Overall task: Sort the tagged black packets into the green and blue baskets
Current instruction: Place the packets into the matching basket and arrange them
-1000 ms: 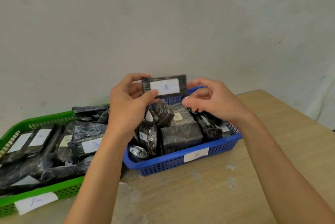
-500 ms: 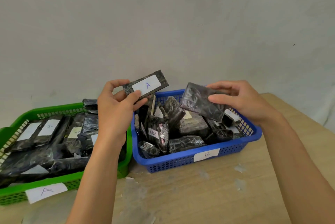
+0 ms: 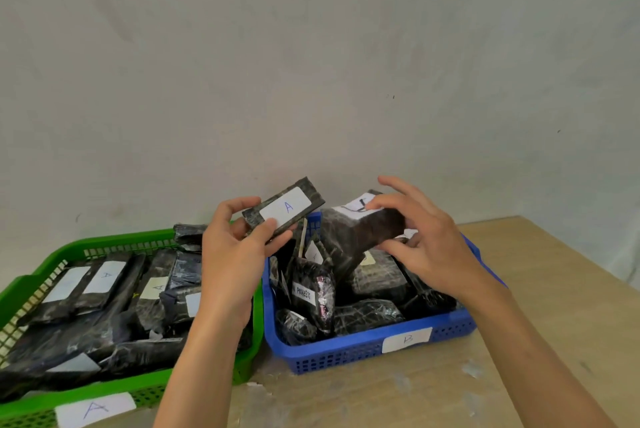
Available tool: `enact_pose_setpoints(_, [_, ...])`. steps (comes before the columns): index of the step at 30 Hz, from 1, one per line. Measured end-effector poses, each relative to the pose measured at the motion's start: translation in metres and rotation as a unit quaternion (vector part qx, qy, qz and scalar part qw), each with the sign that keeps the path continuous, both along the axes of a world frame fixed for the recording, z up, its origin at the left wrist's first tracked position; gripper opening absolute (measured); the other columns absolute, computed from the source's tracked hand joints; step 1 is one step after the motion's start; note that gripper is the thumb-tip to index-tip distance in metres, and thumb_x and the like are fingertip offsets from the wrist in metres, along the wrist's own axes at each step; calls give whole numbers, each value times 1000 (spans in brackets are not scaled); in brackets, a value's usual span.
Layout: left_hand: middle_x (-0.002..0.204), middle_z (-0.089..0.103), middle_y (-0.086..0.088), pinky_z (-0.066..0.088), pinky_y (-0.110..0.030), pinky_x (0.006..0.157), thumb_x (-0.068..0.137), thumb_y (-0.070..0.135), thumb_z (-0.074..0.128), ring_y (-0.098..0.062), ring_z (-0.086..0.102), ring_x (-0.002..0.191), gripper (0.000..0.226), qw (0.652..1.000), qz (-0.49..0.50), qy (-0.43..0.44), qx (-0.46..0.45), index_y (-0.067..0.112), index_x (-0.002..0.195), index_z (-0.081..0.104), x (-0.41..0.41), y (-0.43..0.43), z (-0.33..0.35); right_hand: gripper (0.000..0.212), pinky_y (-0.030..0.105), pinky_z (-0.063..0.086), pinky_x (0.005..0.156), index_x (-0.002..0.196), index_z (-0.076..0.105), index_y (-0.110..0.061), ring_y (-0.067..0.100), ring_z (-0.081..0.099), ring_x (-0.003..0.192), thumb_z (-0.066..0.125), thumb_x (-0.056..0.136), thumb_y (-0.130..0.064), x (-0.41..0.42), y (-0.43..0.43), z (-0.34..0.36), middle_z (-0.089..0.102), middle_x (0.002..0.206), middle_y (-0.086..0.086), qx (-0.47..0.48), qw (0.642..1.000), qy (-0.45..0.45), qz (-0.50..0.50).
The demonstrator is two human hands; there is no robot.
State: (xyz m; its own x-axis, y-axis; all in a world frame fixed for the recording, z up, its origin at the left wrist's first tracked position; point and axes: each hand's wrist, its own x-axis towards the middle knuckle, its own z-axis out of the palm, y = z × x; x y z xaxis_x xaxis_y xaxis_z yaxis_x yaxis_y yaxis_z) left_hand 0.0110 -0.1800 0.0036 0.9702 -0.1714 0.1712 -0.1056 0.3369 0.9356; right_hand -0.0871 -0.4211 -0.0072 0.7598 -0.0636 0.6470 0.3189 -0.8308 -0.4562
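- Head view: the left hand (image 3: 235,254) is pinching the A-tagged packet (image 3: 284,211), a slim black one, between thumb and fingers at its lower-left end.
- The A-tagged packet is sitting tilted, right end higher, with its white tag facing the camera. It is being held in the air above the gap where the two baskets meet.
- The right hand (image 3: 426,247) is gripping a larger black packet (image 3: 367,230), thumb underneath and fingertips curling over the upper edge beside its white tag. One finger is sticking up free.
- That tag is being partly covered by the fingers, so I cannot tell its letter.
- The larger black packet is slanting above the rear half of the blue basket (image 3: 363,355). Whether its lower end is touching the pile below, I cannot tell.
- The blue basket is standing on the wooden table (image 3: 536,289), right of centre, with a B label (image 3: 407,339) on its front wall. It is holding a jumble of black packets, among them an upright PROGRESS-labelled packet (image 3: 313,292).
- The green basket (image 3: 41,275) is standing just beside it on the left, with an A label (image 3: 95,408) on its front. Black packets are lying flat inside, several showing pale tags, two reading "A".
- A pale wall (image 3: 311,63) is filling the background.
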Motion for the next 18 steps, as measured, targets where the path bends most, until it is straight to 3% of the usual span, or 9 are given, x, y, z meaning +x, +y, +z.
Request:
enact_pose_setpoints(3, [105,72,-23,64,-25,72,97,-5,63,-24,80,90,30,1000,-10,5,-7,17,116,61,-3,-5,-2,64,25,64,69,112,70,-39,13,67,113,72,81,17,-1,5,-1,32,158,-15,99,994,17,30])
enact_pose_setpoints(5, [92,69,-17,64,-26,73,97,-5,63,-19,80,88,30,1000,-13,3,2,18,117,61,-5,-10,-4,53,30,64,81,116,69,-34,8,64,123,71,78,2,-3,5,0,29,158,-25,160,983,39,81])
enact_pose_setpoints(7, [83,62,-7,64,-26,73,97,-6,63,-16,80,87,30,1000,-18,1,7,18,116,62,-7,-13,-5,33,26,53,100,108,69,-34,6,49,142,68,77,-22,-3,5,2,36,156,-22,214,971,26,104])
enact_pose_setpoints(9, [93,66,-11,64,-26,73,97,-6,64,-15,80,87,30,1000,-19,0,9,19,114,62,-8,-13,-5,13,32,45,107,92,68,-40,10,43,146,72,80,-37,1,7,5,46,152,-13,268,961,-12,61])
enact_pose_setpoints(10, [101,69,-16,64,-25,72,97,-6,64,-14,80,87,30,1000,-16,0,9,19,113,61,-8,-12,-3,14,36,46,107,91,66,-42,14,49,142,75,83,-36,3,7,5,49,149,-13,280,959,-23,35])
enact_pose_setpoints(14, [111,73,-18,64,-28,69,95,-2,69,-21,81,84,27,1000,7,3,2,19,109,58,-3,8,8,67,30,62,85,121,55,-40,22,74,111,94,74,-13,3,9,4,60,138,-7,357,932,-49,49])
enact_pose_setpoints(16, [112,74,-16,65,-34,70,94,0,71,-27,80,87,26,1000,20,0,-12,17,104,54,2,27,13,83,32,64,81,123,53,-40,24,78,103,101,58,-25,-1,17,11,70,128,2,403,911,-72,49])
enact_pose_setpoints(18, [111,74,-17,65,-36,69,93,0,71,-31,80,89,26,999,34,-10,-20,16,101,52,8,49,14,84,35,65,76,118,57,-40,24,80,98,104,48,-42,-5,28,18,78,114,4,423,901,-79,52])
